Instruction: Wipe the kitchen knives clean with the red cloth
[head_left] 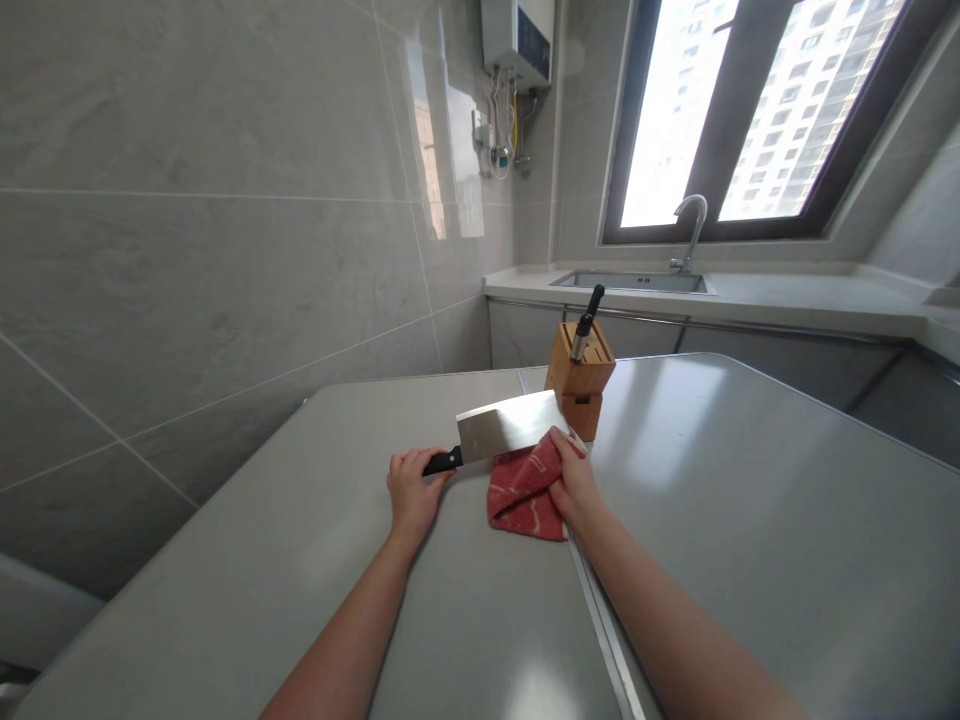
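My left hand (pixel 414 490) is closed around the black handle of a cleaver (pixel 502 428), whose broad shiny blade points right. A red cloth (pixel 526 495) with pale lines is gripped in my right hand (pixel 577 482), with its top at the lower far corner of the blade. The cloth's lower part hangs below the blade, close to the tabletop. Just behind the blade's tip stands a wooden knife block (pixel 583 372), partly hidden by the blade. From its slots rise black-handled tools (pixel 589 322), their exact kind unclear.
The grey table (pixel 465 600) has a seam running toward me on the right. Beyond it, a white counter (pixel 795 293) holds a sink (pixel 637 282) with a faucet (pixel 691 230) under a window. A water heater (pixel 517 40) hangs on the tiled wall (pixel 225 250) at left.
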